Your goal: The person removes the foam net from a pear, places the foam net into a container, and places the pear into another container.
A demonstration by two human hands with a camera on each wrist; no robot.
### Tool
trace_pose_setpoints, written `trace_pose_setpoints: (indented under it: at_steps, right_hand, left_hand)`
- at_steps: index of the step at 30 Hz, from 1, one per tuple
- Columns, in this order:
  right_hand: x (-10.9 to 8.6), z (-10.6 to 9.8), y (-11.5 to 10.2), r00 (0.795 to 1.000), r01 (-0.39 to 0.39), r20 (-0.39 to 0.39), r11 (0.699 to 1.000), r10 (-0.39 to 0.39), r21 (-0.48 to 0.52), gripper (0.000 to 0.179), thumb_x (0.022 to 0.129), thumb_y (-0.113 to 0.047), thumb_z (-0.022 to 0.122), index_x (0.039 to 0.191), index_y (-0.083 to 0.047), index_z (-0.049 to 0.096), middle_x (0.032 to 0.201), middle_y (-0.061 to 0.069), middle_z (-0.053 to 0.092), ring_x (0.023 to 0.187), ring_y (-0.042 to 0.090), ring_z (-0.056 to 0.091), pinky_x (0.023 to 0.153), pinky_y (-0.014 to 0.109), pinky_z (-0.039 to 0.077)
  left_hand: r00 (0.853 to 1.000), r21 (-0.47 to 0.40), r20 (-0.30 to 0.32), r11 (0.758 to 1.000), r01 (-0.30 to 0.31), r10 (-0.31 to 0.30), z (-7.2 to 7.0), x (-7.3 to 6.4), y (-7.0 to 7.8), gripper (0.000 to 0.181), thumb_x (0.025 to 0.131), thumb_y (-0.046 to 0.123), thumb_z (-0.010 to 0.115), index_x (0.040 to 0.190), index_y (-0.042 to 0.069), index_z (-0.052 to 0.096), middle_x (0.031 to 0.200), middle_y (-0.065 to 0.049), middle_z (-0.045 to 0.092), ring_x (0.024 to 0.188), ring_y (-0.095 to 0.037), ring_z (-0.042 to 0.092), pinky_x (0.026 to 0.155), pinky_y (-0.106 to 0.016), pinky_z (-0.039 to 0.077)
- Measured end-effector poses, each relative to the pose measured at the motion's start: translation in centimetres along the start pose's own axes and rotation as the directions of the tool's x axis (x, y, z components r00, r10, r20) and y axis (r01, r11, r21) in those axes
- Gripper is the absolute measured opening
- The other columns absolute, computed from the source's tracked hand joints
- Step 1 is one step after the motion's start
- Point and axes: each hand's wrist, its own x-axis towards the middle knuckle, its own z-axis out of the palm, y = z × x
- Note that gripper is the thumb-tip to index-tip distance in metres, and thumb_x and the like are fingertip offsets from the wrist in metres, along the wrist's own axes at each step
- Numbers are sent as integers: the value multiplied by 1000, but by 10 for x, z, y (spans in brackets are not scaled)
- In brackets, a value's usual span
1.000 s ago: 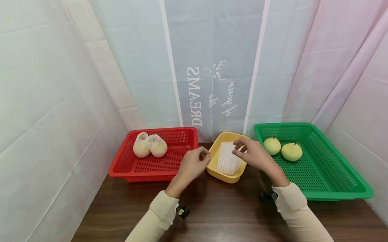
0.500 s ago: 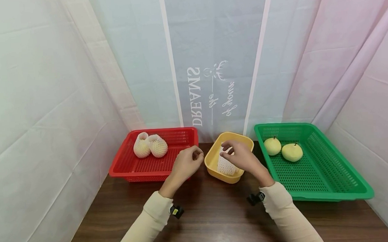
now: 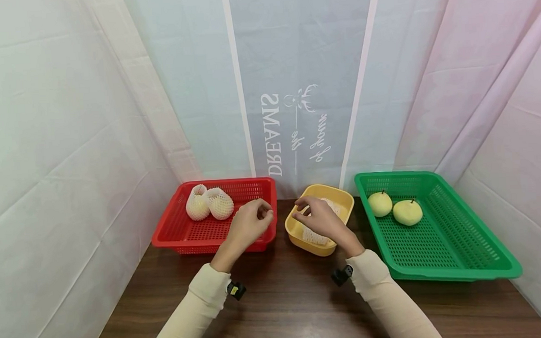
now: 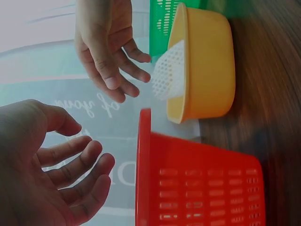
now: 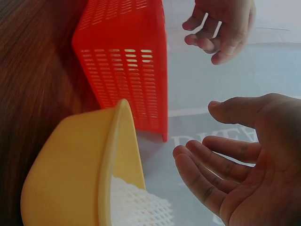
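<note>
Above the near right corner of the red basket hovers my left hand, its fingers loosely bent with nothing between them. My right hand hangs over the yellow container, likewise holding nothing; the right wrist view shows a gap between its thumb and fingers. White foam net sleeves lie in that container, partly hidden by the right hand. Two pears in foam nets sit at the left of the red basket. In the green basket are two bare pears, side by side near its left wall.
All three containers stand on a dark wooden table, the yellow one between the two baskets. A printed curtain hangs close behind them, and white cloth closes off the left side.
Both hands have moved left: the left one from beside the yellow container to over the red basket, the right across the yellow container. The pears and nets look unmoved.
</note>
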Motion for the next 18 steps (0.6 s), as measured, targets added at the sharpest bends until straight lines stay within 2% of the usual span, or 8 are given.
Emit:
trace_pose_setpoints:
  at_steps: [10, 18]
  right_hand:
    - [12, 13, -4, 998, -49, 33, 999, 49, 2, 38, 98, -24, 77, 127, -1, 70, 116, 15, 76, 96, 27, 74, 86, 43, 63]
    - [20, 20, -4, 996, -73, 44, 997, 72, 18, 43, 99, -26, 76, 131, 1, 68, 120, 16, 75, 102, 29, 74, 90, 44, 62]
  left_hand:
    - [999, 41, -40, 999, 6, -5, -5, 2, -16, 12, 98, 21, 69, 105, 14, 76, 94, -1, 72, 86, -16, 63, 80, -36, 57]
    - [999, 38, -28, 998, 40, -39, -12, 4, -27, 15, 98, 22, 70, 107, 11, 75, 98, -4, 72, 88, -18, 64, 81, -38, 57]
